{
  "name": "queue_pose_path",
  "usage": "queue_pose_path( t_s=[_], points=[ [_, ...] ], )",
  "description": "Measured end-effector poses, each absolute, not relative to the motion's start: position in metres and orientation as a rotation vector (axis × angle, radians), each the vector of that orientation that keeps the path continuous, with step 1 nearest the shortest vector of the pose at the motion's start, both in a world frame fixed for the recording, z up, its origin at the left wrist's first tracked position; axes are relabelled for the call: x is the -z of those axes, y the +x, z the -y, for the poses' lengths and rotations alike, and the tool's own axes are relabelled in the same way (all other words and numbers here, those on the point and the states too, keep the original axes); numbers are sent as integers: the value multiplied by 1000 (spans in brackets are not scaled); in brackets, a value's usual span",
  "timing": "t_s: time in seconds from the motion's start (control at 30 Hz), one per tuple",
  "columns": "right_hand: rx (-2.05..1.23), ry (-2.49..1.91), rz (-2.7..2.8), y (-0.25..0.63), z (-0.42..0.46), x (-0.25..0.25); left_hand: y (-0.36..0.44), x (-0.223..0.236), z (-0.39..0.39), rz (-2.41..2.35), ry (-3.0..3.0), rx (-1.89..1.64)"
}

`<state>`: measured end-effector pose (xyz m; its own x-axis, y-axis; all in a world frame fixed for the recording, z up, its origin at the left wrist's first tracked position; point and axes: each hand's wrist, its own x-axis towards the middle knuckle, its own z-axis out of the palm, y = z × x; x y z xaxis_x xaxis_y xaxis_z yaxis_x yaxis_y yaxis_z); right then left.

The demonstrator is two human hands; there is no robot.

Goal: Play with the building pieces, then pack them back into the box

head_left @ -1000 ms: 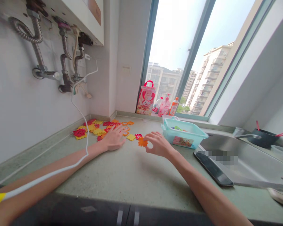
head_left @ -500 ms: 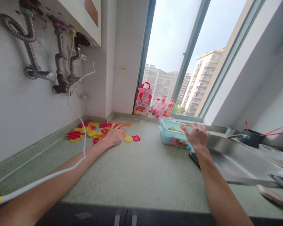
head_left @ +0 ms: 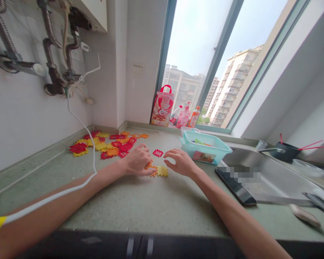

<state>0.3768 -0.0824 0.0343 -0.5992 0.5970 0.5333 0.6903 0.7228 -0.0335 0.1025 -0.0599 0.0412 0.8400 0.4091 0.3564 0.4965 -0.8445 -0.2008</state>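
Note:
My left hand (head_left: 139,160) is over the middle of the counter, its fingers curled down and thumb stretched beside an orange notched plastic puzzle piece (head_left: 152,168) that it grips, partly hidden. A yellow notched piece (head_left: 162,171) lies flat against the orange one. Just beyond them a red piece (head_left: 158,153) lies alone. To the right, my right hand (head_left: 180,162) hovers close to the yellow piece, fingers curved and apart from the thumb, holding nothing. Several red, yellow and orange pieces (head_left: 101,146) lie in a loose pile at the left.
A light-blue plastic bin (head_left: 218,154) with coloured pieces inside stands by the sink (head_left: 270,176). A black phone (head_left: 236,187) lies along the sink's edge. The white cable (head_left: 94,158) hangs across my left forearm. Bottles (head_left: 184,117) and a pink bag (head_left: 163,109) stand at the window.
My left hand has come nearer and right from the pile, with orange and yellow pieces shifted along. My right hand has left the bin and moved left to the middle.

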Motion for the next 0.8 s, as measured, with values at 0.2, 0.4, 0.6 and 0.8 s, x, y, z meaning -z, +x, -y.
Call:
queue_pose_path(
  t_s=[0.2, 0.4, 0.6, 0.8],
  points=[
    [4, -812, 2592, 345, 99, -27, 97, -39, 50, 758, -2869, 517],
    [3, -759, 2550, 351, 94, -24, 80, -42, 37, 714, -3173, 566],
    [98, -843, 2163, 361, 88, -29, 82, -36, 31, 751, -3278, 678],
    [64, -943, 2277, 335, 87, -14, 48, -55, 6, 1283, -2773, 908]
  ],
)
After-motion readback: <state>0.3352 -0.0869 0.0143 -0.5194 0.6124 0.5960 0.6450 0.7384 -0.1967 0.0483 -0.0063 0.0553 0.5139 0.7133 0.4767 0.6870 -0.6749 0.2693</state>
